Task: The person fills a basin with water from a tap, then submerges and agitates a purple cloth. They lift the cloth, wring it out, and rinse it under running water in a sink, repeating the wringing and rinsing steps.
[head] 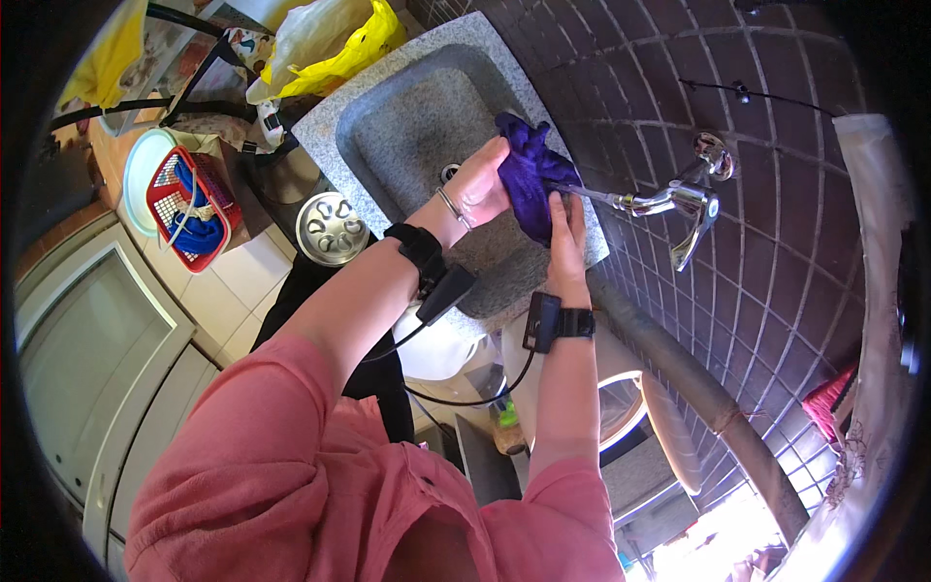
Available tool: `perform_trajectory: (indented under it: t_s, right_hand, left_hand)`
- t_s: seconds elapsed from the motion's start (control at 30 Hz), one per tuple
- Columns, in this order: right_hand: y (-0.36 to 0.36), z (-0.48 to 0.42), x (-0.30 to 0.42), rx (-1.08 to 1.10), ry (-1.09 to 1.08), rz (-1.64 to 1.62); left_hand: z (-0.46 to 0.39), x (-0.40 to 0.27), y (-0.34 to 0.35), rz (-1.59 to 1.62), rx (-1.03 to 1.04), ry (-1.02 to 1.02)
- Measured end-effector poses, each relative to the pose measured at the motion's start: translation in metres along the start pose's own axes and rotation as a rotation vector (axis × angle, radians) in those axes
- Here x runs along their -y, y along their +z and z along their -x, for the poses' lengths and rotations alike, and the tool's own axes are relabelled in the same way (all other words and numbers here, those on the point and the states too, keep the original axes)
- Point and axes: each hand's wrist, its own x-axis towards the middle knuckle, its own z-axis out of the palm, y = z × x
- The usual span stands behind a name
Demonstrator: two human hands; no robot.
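A wet-looking purple cloth [534, 178] is bunched between my two hands, over the right side of a grey stone sink [574, 153]. My left hand [486, 182] grips the cloth's left side, with the palm partly turned up and a bangle at the wrist. Along the cloth's lower right edge, the fingers of my right hand [566, 236] hold it from below. A chrome tap [665, 200] on the wall sends a stream of water onto the cloth close to my right fingertips. Part of the sink's drain [450, 172] shows beyond my left hand.
Dark tiles [785, 182] cover the wall behind the tap. Yellow and clear plastic bags [342, 62] lie at the sink's far left corner. A round metal stool [332, 229] and a red basket [225, 211] with blue items stand left. Cables [465, 401] hang from both wrist devices.
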Motion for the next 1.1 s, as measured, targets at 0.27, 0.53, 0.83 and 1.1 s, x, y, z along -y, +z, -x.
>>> perform_trajectory:
  t_s: [0.27,0.53,0.83,1.1]
  right_hand:
    - [-0.015,-0.027,-0.019,0.130,0.032,-0.010]
    - [-0.019,-0.013,0.022,0.057,-0.137,0.267]
    - [-0.011,-0.014,0.010,0.014,0.082,-0.416]
    - [-0.002,-0.003,0.025,0.144,0.035,-0.364]
  left_hand:
    - [0.007,-0.016,0.001,-0.057,0.103,-0.058]
    - [0.001,-0.020,-0.028,-0.406,-0.170,0.227]
    - [-0.004,-0.009,-0.034,-0.507,-0.312,-0.025]
    - [-0.010,-0.016,-0.023,-0.944,-0.147,-0.180]
